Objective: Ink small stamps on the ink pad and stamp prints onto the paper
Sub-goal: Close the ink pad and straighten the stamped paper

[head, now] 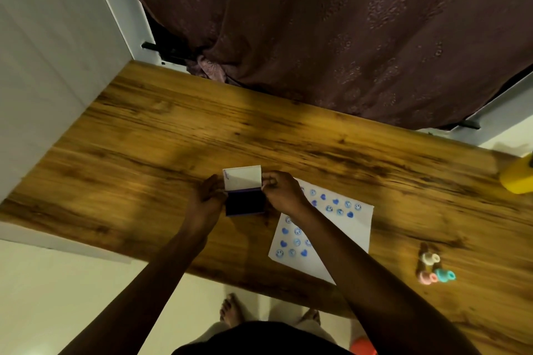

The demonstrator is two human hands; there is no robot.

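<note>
Directly below the viewer, a person stands at a wooden table [173, 130], both bare forearms reaching forward and meeting over an ink pad [245, 202]. The left hand [206, 199] comes in from the lower left with the wrist bent slightly, its fingers curled around the left edge of the dark pad base. The right hand [281, 190] crosses above a sheet of paper [349, 235], fingers bunched into a narrow pinch on the right edge of the white lid [242, 178], which stands raised and hinged back from the base. Both hands are closed on the ink pad case; motion blur hides the exact finger placement.

The dark blue inking surface faces up, exposed. The paper lies just right of the pad, tilted, and carries rows of blue heart and smiley-face prints, partly covered by the right forearm.

Well apart to the right, near the table's front edge, sit three small stamps [432, 268] clustered together: one white, one pink, one teal. A yellow object [517, 177] rests at the far right edge. A maroon patterned curtain [346, 23] hangs behind the table.
</note>
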